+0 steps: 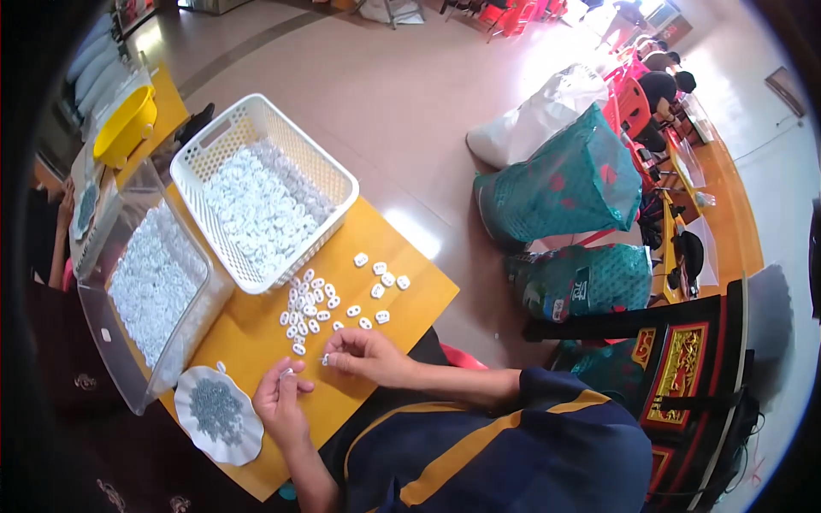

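- Head view, the hands: the left hand (280, 395) has its fingertips pinched shut on a tiny pale piece, held just above the yellow table (402, 256). The right hand (363, 352) is likewise pinched closed on something very small and glinting at its fingertips; what it is I cannot tell. The two hands sit close together, fingertips nearly meeting.
- Head view, the parts: a loose scatter of small white parts (310, 308) lies on the table just beyond the hands, between them and the white lattice basket (321, 162), which is heaped with more of the same. A few strays (382, 280) lie further right, nearer the table's far edge.
- Risk, as I judge it: both grips are on things so small that a slight slip of either pinch would drop a piece. It might bounce off the table into the lap or onto the floor.
- A shallow white dish (192, 427) of small grey bits (215, 409) sits just beside the left wrist, close to the table's near edge. A backward sweep of that forearm could tip it.
- The clear plastic bin (103, 338), full of white parts, overhangs the table's left side. A nudge from the left elbow might shift it.
- The strays on the right are near enough to the edge that a brushing sleeve could roll them off.
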Tool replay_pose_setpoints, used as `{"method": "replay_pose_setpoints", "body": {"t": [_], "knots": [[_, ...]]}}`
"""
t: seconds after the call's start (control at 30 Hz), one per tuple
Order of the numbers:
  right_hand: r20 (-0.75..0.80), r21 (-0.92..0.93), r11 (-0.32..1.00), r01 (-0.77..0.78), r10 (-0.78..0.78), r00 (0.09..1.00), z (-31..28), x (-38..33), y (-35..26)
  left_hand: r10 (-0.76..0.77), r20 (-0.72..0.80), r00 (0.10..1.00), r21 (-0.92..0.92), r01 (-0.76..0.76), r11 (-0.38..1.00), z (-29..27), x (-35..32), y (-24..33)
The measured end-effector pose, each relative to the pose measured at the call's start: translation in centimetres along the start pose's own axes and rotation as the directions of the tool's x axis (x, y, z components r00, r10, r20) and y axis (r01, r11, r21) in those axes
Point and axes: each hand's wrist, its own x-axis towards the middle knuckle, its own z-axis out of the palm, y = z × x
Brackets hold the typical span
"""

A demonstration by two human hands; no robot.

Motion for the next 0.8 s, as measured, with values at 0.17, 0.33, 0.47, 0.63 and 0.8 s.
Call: {"method": "replay_pose_setpoints", "body": {"t": [0.17,0.33,0.47,0.63,0.8], "knots": [[0.055,-0.018,1.0,-0.024,0.025,0.998,-0.4,-0.2,-0.1,0.069,0.008,0.998,0.22,-0.069,0.973,-0.3,-0.2,0.8],[0.033,0.0,1.0,-0.003,0.003,0.999,0.1,0.1,0.3,0.085,0.018,0.996,0.19,-0.087,0.978,0.1,-0.8,1.7],[0.031,-0.002,1.0,-0.002,0.002,1.0,0.2,0.1,0.4,0.106,0.015,0.994,0.12,-0.107,0.987,-0.1,-0.9,1.6],[0.023,0.001,1.0,-0.002,0.002,1.0,0.1,0.2,0.4,0.104,0.055,0.993,0.204,-0.113,0.972,-1.5,-0.8,1.1],[0.055,0.041,0.999,-0.036,0.033,0.998,0.5,0.3,0.2,0.232,0.045,0.972,0.301,-0.235,0.924,-1.8,-0.5,1.1]]}}
